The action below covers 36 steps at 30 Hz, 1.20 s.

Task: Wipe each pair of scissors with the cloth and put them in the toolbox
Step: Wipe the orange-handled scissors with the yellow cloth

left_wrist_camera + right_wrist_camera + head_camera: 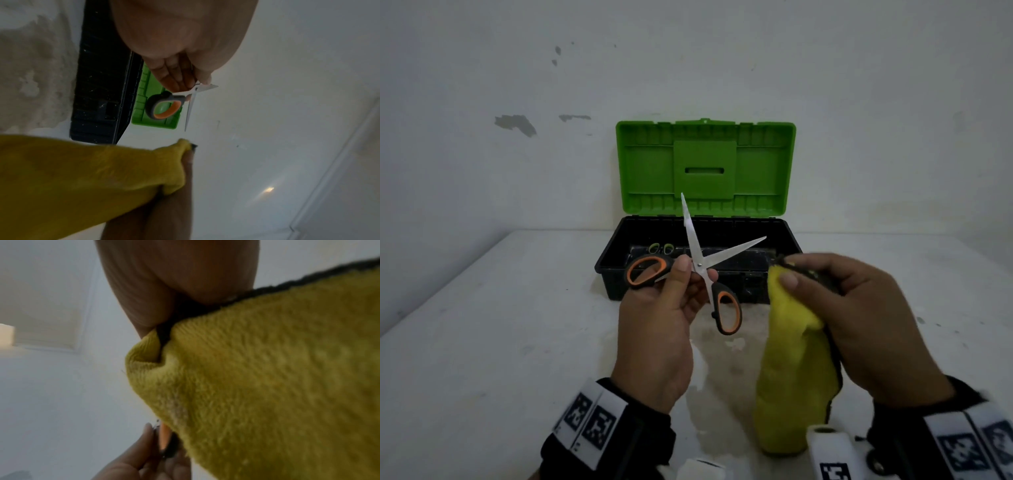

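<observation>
The left hand (657,329) was raised just in front of the toolbox (787,240), thumb (681,274) and curled fingers pinching the orange-and-black scissors (700,265) at the pivot, between the blades and the handles. The scissors were spread wide into an X: one blade (687,222) pointed up and away toward the toolbox's green lid (647,171), the other blade (739,250) pointed right, over the box's black tray and toward the right hand (859,308). One handle loop (647,270) lay left of the pivot, in front of the box's left half; the other loop (727,311) hung down toward the person, before the box's front wall. In the left wrist view the same scissors (164,108) showed one loop against the green lid, the fingers (172,71) closed at the pivot. The right hand, in front of the toolbox's right end, gripped the yellow cloth (791,370) with thumb and curled fingers bunched at its top; the cloth hung down from the grasp toward the white table (482,342), apart from the scissors. In the right wrist view the cloth (267,378) filled most of the frame, its dark edging running under the palm. Inside the open toolbox, near its left end, lay a pair of green-handled scissors (661,248), only their handle loops discernible. The lid stood upright against the wall behind the box.
</observation>
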Each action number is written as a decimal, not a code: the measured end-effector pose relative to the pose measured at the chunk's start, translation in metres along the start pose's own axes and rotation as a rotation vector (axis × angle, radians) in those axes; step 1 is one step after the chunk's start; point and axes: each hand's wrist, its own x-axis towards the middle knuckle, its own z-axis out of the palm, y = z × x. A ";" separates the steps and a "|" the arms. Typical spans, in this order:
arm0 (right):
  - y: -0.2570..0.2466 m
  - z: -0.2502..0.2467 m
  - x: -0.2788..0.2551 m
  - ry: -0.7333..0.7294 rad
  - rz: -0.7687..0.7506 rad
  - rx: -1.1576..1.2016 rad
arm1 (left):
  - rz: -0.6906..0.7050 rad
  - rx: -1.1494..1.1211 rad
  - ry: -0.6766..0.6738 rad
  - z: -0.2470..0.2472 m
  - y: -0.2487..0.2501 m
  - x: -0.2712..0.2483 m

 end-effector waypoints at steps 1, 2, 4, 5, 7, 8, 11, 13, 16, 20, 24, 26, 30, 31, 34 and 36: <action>-0.007 0.003 0.001 0.006 -0.070 -0.042 | 0.011 0.017 -0.007 0.002 -0.001 -0.002; -0.013 0.007 0.002 0.007 -0.138 -0.086 | 0.017 0.032 -0.015 0.005 -0.003 -0.004; -0.018 0.018 0.005 0.010 -0.256 -0.174 | 0.024 0.061 -0.029 0.009 -0.005 -0.009; -0.017 0.024 0.007 0.017 -0.301 -0.217 | 0.028 0.076 -0.032 0.010 -0.005 -0.011; -0.013 0.033 0.009 0.024 -0.366 -0.296 | 0.036 0.099 -0.036 0.011 -0.006 -0.013; -0.010 0.036 0.010 0.022 -0.390 -0.330 | 0.037 0.104 -0.040 0.010 -0.005 -0.014; -0.002 0.042 0.012 0.038 -0.433 -0.421 | 0.006 0.094 -0.054 0.006 -0.002 -0.014; 0.001 0.043 0.012 0.075 -0.452 -0.471 | -0.024 0.089 -0.052 0.004 -0.001 -0.013; 0.006 0.044 0.011 0.137 -0.480 -0.544 | -0.031 0.068 -0.025 0.004 -0.001 -0.012; 0.010 0.045 0.011 0.187 -0.446 -0.522 | -0.042 0.026 -0.007 0.007 -0.003 -0.011; 0.010 0.051 0.004 0.151 -0.472 -0.513 | -0.030 0.012 -0.003 0.008 -0.003 -0.013; 0.011 0.047 0.008 0.166 -0.463 -0.520 | -0.019 0.010 0.007 0.008 -0.003 -0.013; 0.014 0.044 0.012 0.206 -0.419 -0.522 | -0.021 0.032 0.009 0.007 -0.003 -0.013; 0.013 0.047 0.009 0.189 -0.428 -0.518 | -0.027 0.032 0.008 0.007 -0.003 -0.012; 0.014 0.050 0.005 0.151 -0.450 -0.517 | -0.041 0.020 0.005 0.004 -0.002 -0.012; 0.018 0.045 0.010 0.178 -0.422 -0.513 | -0.046 0.019 0.010 0.003 -0.002 -0.013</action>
